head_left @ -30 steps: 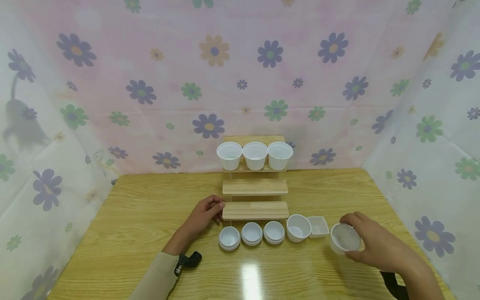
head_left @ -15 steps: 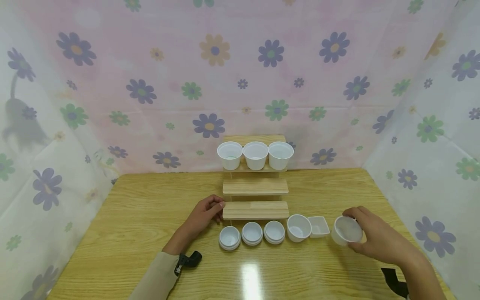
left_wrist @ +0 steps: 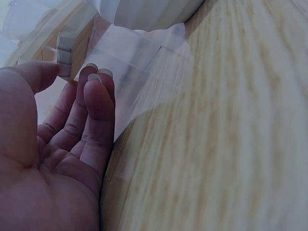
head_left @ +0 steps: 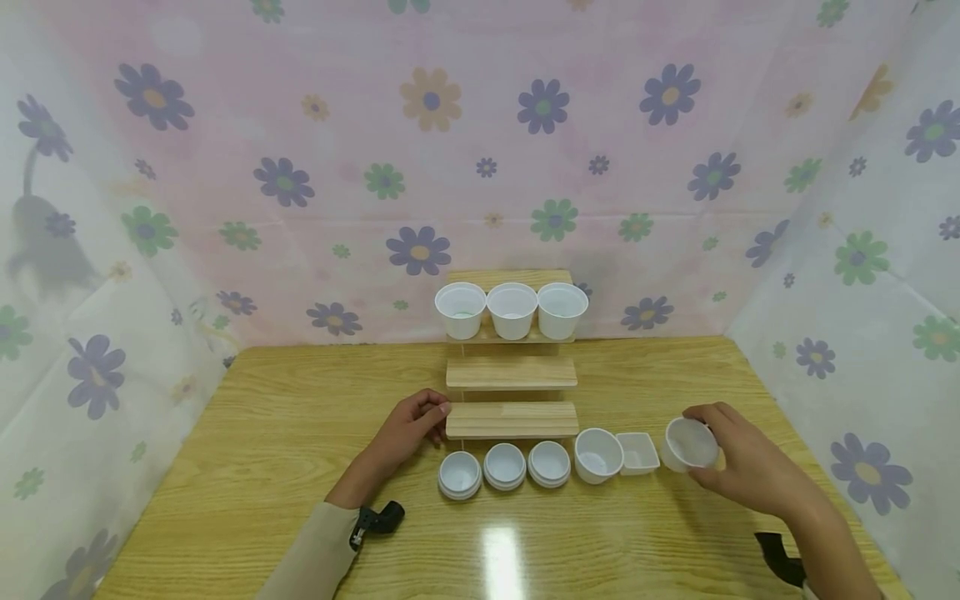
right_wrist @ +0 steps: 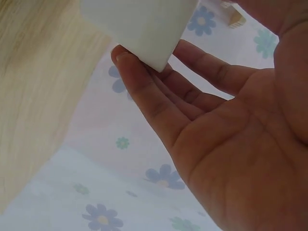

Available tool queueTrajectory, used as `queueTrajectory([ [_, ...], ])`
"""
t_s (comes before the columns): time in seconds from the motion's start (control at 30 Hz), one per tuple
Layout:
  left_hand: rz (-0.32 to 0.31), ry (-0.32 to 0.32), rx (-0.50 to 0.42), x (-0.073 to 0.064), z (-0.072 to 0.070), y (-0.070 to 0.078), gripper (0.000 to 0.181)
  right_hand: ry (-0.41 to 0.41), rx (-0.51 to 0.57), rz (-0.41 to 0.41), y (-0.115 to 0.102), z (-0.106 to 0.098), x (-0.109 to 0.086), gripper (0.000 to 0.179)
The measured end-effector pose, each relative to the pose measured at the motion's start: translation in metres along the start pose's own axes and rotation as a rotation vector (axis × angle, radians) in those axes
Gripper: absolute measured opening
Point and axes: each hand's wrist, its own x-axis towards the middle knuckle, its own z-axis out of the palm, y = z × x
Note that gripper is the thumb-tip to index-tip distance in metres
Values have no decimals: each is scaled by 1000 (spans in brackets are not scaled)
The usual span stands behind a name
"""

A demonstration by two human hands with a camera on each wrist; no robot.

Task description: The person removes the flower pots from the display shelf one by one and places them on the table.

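Note:
My left hand [head_left: 411,425] pinches the left end of the lowest plank on a tiered wooden display stand [head_left: 512,421]. In the left wrist view, the thumb lies against the plank's end [left_wrist: 72,45], the other fingers bent beside a clear side panel. Far to the right, my right hand [head_left: 750,462] grips a white plastic cup [head_left: 690,443] between thumb and fingers, beside a small square white dish [head_left: 637,454]. The right wrist view shows only part of this cup [right_wrist: 139,29], with fingertips on its lower side; whether it touches the table cannot be told.
Three white cups [head_left: 512,310] stand in a row on the top tier. In front of the stand, a row of three low white jars [head_left: 505,467] leads to another white cup [head_left: 597,456] touching the dish. Flowered cloth [head_left: 330,217] walls the wooden table [head_left: 300,433].
My right hand has moved slightly away from me with the white cup, whose tilt has changed. The left hand stays at the stand.

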Motion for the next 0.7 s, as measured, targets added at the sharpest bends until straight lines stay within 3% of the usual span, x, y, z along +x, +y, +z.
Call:
queueTrajectory([
  [0.7,0,7,3,0,0,0,27,-14,51,15,11,16,8,69],
])
